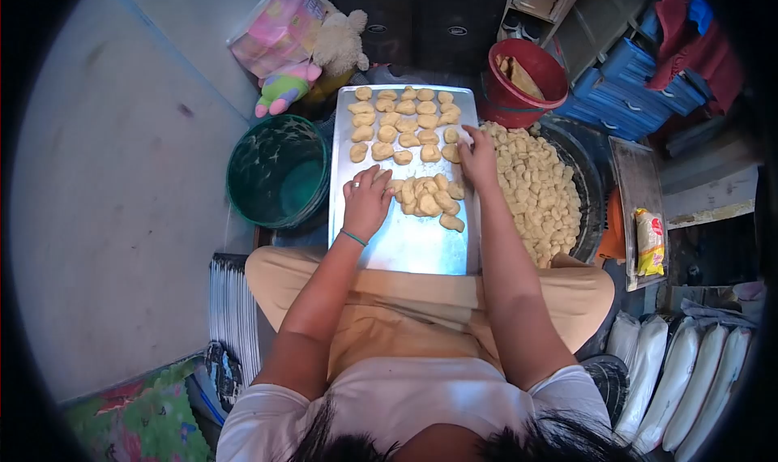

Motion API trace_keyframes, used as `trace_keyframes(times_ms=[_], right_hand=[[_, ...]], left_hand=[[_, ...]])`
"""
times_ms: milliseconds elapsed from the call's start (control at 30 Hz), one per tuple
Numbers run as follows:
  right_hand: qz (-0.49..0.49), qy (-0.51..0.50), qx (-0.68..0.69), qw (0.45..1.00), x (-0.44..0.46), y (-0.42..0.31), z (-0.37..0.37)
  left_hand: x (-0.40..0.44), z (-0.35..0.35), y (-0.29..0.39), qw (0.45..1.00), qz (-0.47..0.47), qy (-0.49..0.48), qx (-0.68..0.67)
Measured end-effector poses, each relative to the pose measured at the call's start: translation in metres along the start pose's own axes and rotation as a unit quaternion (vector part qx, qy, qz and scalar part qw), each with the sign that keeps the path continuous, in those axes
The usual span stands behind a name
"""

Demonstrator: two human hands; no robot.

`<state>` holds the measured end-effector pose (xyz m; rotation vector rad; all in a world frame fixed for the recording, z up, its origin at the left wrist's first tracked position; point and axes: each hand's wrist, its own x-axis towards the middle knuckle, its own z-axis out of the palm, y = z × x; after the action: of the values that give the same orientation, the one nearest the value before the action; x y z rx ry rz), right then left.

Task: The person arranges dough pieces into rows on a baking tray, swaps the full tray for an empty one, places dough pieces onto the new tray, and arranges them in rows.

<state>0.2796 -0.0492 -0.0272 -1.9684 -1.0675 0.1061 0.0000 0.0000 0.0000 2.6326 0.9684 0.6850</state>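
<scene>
A metal baking tray (373, 255) lies in front of my crossed legs, with rows of flattened dough pieces (382, 151) over its far part. Nearer me on the tray is a heap of dough pieces (428, 196). My left hand (367, 205) rests low over the tray's left side, fingers curled down, with a dough piece (382, 174) between index finger and thumb. At the right edge my right hand (479, 156) has thumb and index finger apart, beside the end dough pieces of the rows. Nothing is visible between those fingers.
A wide black tub (596, 194) heaped with dough lumps (531, 182) stands right of the tray. Behind it is a red bucket (527, 105). A green bucket (278, 174) sits at left. Several long white packs (681, 381) and a yellow-white packet (649, 241) are on the right.
</scene>
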Motion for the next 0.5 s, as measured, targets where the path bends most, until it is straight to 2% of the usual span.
trace_keyframes(times_ms=[67,167,200,300,400,500], right_hand=[[0.012,-0.018,0.002,1.000,0.019,-0.014,0.003],[0.076,-0.141,-0.109,0.981,0.030,-0.034,-0.004],[0.081,-0.084,-0.087,0.989,0.035,-0.036,0.002],[-0.012,0.006,-0.038,0.999,0.043,-0.036,0.012],[0.037,-0.060,-0.096,0.993,0.047,-0.035,0.014],[0.050,-0.059,-0.125,0.989,0.048,-0.036,0.011]], left_hand=[[-0.006,-0.001,-0.007,1.000,0.000,-0.002,-0.005],[-0.011,0.006,-0.013,0.999,0.003,0.007,-0.032],[-0.009,0.005,-0.014,0.999,-0.003,0.019,-0.038],[-0.008,0.005,-0.016,0.999,-0.022,0.011,-0.041],[-0.010,0.007,-0.014,0.998,-0.021,0.016,-0.052],[-0.009,0.007,-0.015,0.999,-0.017,0.021,-0.047]])
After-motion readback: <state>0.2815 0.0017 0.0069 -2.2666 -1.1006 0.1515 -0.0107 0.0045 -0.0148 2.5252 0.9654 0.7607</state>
